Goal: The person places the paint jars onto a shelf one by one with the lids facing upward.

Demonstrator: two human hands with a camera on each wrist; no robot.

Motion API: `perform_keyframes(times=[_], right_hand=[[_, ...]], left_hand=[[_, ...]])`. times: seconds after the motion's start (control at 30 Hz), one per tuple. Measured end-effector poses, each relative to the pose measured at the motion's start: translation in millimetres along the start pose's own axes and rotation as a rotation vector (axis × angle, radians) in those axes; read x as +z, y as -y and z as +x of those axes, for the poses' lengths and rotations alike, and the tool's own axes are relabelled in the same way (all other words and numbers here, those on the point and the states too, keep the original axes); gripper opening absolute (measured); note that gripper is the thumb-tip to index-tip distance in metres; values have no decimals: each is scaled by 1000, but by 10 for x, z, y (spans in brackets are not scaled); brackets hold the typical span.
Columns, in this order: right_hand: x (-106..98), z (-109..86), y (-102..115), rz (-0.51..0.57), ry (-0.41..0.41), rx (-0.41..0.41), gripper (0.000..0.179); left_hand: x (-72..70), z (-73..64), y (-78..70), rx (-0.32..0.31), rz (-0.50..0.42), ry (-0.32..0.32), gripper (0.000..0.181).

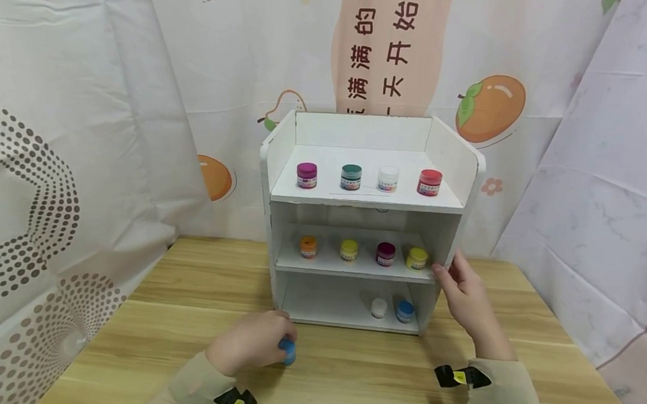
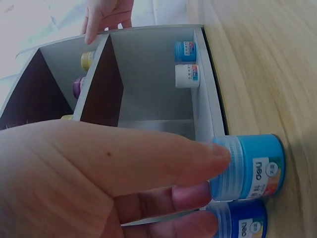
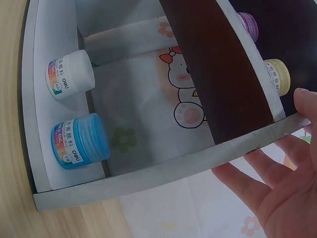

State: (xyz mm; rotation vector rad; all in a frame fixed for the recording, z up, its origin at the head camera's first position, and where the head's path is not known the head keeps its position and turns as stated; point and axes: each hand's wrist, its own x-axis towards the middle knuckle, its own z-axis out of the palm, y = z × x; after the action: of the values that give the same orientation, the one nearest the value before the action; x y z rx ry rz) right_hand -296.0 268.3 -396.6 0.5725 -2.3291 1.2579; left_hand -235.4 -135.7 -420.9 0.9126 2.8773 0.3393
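Thumb and fingers of my left hand (image 1: pixel 256 342) pinch a light blue paint jar (image 2: pixel 262 166) by its lid, low over the table in front of the shelf's left side. Beside it is a dark blue paint jar (image 2: pixel 247 219), its lid at my other fingertips; the head view hides this one. My right hand (image 1: pixel 465 298) grips the right side panel of the white shelf (image 1: pixel 359 195) at middle-board height, thumb inside and fingers outside. On the bottom board, toward the right, stand a white paint jar (image 3: pixel 71 74) and a blue paint jar (image 3: pixel 80 141).
The middle board bears an orange jar (image 1: pixel 308 247), two yellow jars and a dark purple jar (image 1: pixel 385 254). Along the top stand purple (image 1: pixel 306 175), green (image 1: pixel 351 177), white (image 1: pixel 387 179) and red (image 1: pixel 430 182) jars. A printed cloth (image 1: pixel 245 41) hangs behind the wooden table (image 1: pixel 207 281).
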Motion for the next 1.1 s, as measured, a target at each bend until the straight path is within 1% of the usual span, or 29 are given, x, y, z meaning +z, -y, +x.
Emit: perform_keyframes(times=[0.3,0.53,0.67,0.87,0.93,1.03,1.1], right_hand=[[-27,6,-1,6,-2,1,61],[-32,-6,1,-11,-2,8,60],[-24,-3,-2,-13,-3,3,61],[-14,-4,-7,-9,-2,2,60],[-13,-5,-10,-7,0,5,60],[-10,-2,-17,4,3,4,61],[-9,1,-21,10,3,2,60]], left_hand=[[35,128,-136,-9,24,1,5],[80,204,-235,35,29,-25,3],[96,215,-246,48,12,-32,5],[94,208,-232,52,7,-22,7],[75,202,-225,60,1,-22,12],[34,192,-216,92,-5,-29,19],[17,184,-209,111,-13,-23,24]])
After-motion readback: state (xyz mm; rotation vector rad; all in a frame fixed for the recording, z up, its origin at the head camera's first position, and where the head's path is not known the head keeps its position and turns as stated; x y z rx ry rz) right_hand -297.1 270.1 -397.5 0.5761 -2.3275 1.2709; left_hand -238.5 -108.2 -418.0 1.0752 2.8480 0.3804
